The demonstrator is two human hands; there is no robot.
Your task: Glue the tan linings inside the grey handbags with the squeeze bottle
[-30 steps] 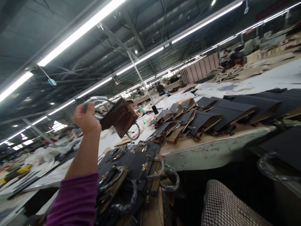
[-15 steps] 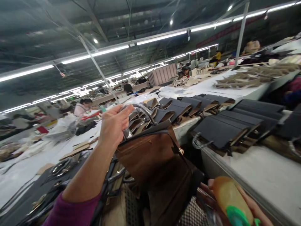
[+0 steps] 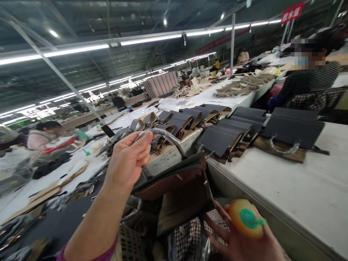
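Observation:
My left hand [image 3: 126, 159] is closed around the plastic-wrapped handle [image 3: 174, 139] of a dark handbag [image 3: 187, 206], which hangs tilted with its brown lining showing. Low on the right, my right hand [image 3: 236, 241] holds a yellowish squeeze bottle [image 3: 236, 214] with a green cap and nozzle. The bottle sits between thumb and palm, while the other fingers reach out beside the bag's lower edge. Whether they touch the bag I cannot tell. Checkered cloth [image 3: 190, 235] shows under the bag.
Several dark bag pieces stand in rows on the white tables, one with a wrapped handle [image 3: 293, 134] at right. More dark pieces [image 3: 59, 221] lie at left, near a plastic basket [image 3: 133, 243]. A person in a striped top [image 3: 310, 83] sits at the right.
The view has swung right, bringing the seated person into sight. The handbag has tipped, showing less lining. The bottle has turned so its green nozzle points right.

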